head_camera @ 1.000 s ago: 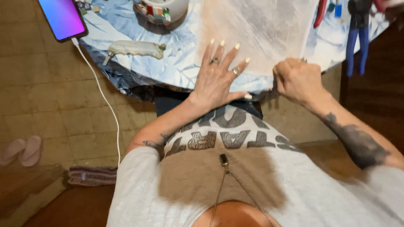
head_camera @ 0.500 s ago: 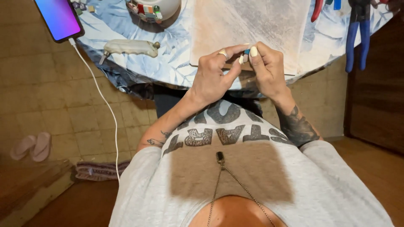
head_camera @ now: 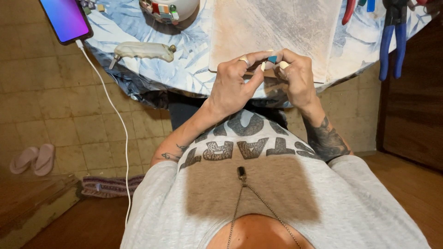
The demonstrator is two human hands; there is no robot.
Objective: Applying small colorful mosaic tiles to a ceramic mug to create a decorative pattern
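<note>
Both hands meet at the near edge of a pale wooden board [head_camera: 277, 27] on a table with a blue leaf-print cloth [head_camera: 194, 69]. My left hand [head_camera: 235, 83], a ring on one finger, and my right hand [head_camera: 297, 78] pinch a small blue piece [head_camera: 272, 59] between their fingertips, just above the board's edge. The piece is mostly hidden by the fingers.
A white bowl [head_camera: 182, 7] of small coloured pieces stands at the back. A pale-handled tool [head_camera: 143, 50] lies to the left, and a phone [head_camera: 64, 18] with a white cable [head_camera: 115, 120]. Blue-handled pliers [head_camera: 392, 37] and a red-handled tool [head_camera: 348, 11] lie right. Sandals [head_camera: 32, 159] on the tiled floor.
One second ago my left hand lay flat and spread on the board, the right in a fist beside it. Both have come together and now pinch the small blue piece.
</note>
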